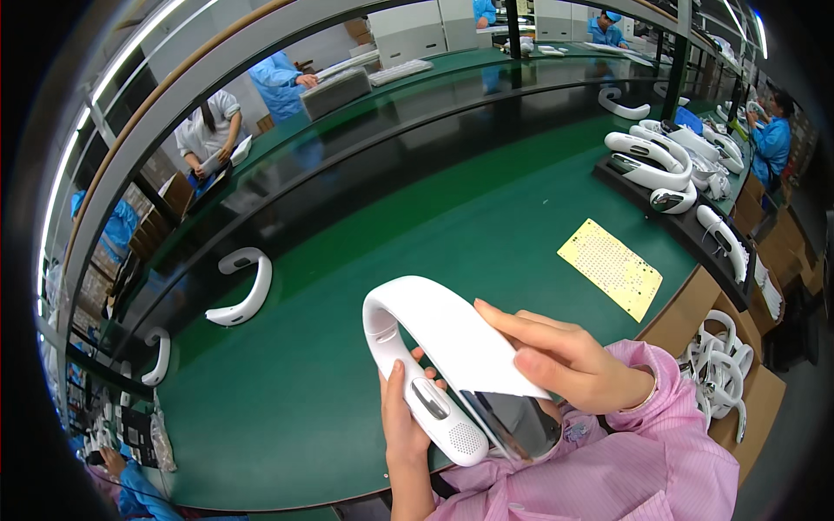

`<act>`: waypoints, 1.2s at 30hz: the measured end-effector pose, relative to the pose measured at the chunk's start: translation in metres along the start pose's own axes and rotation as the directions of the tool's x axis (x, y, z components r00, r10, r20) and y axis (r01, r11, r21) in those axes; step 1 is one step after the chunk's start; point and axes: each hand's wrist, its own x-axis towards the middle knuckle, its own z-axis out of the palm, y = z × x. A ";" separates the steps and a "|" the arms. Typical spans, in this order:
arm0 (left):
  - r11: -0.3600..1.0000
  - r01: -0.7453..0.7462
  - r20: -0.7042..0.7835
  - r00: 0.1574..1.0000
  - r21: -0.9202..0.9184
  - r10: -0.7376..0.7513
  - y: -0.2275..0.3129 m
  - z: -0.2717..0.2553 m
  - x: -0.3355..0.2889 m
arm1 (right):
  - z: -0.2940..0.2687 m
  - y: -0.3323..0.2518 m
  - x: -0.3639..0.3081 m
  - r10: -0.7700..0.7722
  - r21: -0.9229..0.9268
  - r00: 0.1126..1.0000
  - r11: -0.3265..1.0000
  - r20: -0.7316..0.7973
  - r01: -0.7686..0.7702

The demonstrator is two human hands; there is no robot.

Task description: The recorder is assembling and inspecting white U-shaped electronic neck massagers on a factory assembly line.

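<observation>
Close in front of me is a white U-shaped neck fan (pixel 439 326), tilted, with its curved middle pointing away. One end has a patch of small round holes and an oval, silvery button panel. A dark glossy panel (pixel 521 424) shows at the other end. My left hand (pixel 406 417) is wrapped round the perforated arm from below and behind, its fingertips showing at the inner side. My right hand (pixel 565 356) holds the broad white side of the other arm, thumb and fingers against its surface.
A yellow dotted sheet (pixel 611 267) lies on the green table (pixel 287 391). Neck fans fill a black tray (pixel 638 198) and a cardboard box (pixel 764 395) at right. Another neck fan (pixel 252 291) lies at left. A dark conveyor belt (pixel 382 130) runs behind; people in blue work beyond.
</observation>
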 end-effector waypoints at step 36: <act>0.991 -0.022 0.022 1.000 0.130 0.019 0.066 -0.018 0.014 | -0.010 0.066 0.091 0.439 0.415 0.896 0.829 -0.065 -0.376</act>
